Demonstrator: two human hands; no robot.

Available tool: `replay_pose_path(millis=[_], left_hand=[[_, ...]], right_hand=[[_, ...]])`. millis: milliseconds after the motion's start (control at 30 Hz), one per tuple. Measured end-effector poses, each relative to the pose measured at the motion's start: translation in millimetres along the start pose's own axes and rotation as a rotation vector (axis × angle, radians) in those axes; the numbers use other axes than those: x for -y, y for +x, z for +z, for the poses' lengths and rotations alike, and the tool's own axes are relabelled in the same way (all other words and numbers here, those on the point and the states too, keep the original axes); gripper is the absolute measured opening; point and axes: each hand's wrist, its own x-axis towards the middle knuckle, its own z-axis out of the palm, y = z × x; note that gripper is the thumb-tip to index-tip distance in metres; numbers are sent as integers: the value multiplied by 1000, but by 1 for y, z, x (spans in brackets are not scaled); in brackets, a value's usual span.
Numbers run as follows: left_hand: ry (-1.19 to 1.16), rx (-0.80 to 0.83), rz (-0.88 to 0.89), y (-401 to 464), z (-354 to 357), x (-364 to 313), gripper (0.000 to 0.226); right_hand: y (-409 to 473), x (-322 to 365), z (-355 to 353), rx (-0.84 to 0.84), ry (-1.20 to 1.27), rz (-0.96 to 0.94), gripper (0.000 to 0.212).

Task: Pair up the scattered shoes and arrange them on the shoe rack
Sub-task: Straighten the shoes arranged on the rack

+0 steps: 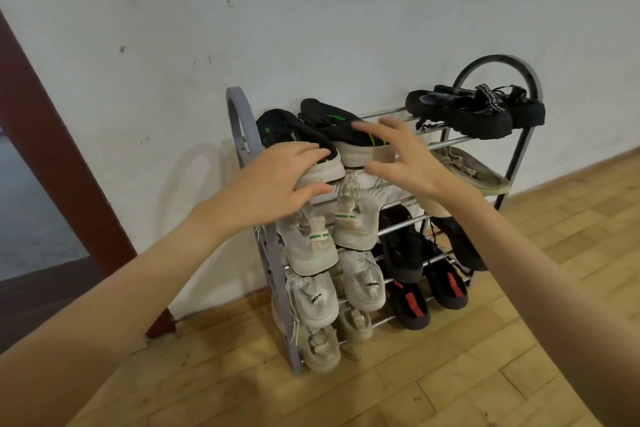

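Note:
A grey shoe rack (239,121) with chrome bars stands against the white wall. On its top tier, at the left, lie two black sneakers with green marks and white soles (284,128) (332,118). My left hand (277,180) rests on the heel of the left sneaker, fingers curled around its sole. My right hand (401,156) hovers with spread fingers just over the heel of the right sneaker. A pair of black sandals (474,111) sits at the top right. White sneakers (311,246) fill the left of the lower tiers, with black and red shoes (412,305) at the right.
A beige shoe (474,170) lies on the second tier at the right. The floor (450,374) is light wood parquet. A dark red door frame (69,163) stands to the left of the rack.

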Motion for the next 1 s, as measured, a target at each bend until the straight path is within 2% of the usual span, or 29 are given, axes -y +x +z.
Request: replay_pose_path(millis=[67, 200, 300, 467, 600, 833, 933, 1000], left_hand=[[9, -64, -10, 0, 7, -1, 54], [121, -216, 1, 1, 14, -8, 44], [186, -300, -12, 1, 16, -16, 35], [332, -352, -28, -4, 18, -19, 30], [341, -349, -20, -2, 19, -19, 23], [239, -301, -93, 6, 21, -11, 34], [136, -315, -119, 4, 25, -10, 47], [152, -365, -120, -6, 30, -11, 56]], right_hand=[[1, -7, -1, 28, -3, -22, 66], [2, -14, 7, -117, -1, -159, 50], [2, -19, 13, -170, 19, -179, 46], [5, -21, 21, -201, 46, -198, 45], [13, -23, 20, -175, 37, -222, 45], [14, -25, 14, -143, 9, -238, 50], [5, -25, 21, -140, 48, -235, 68], [-7, -23, 30, -210, 71, -217, 81]])
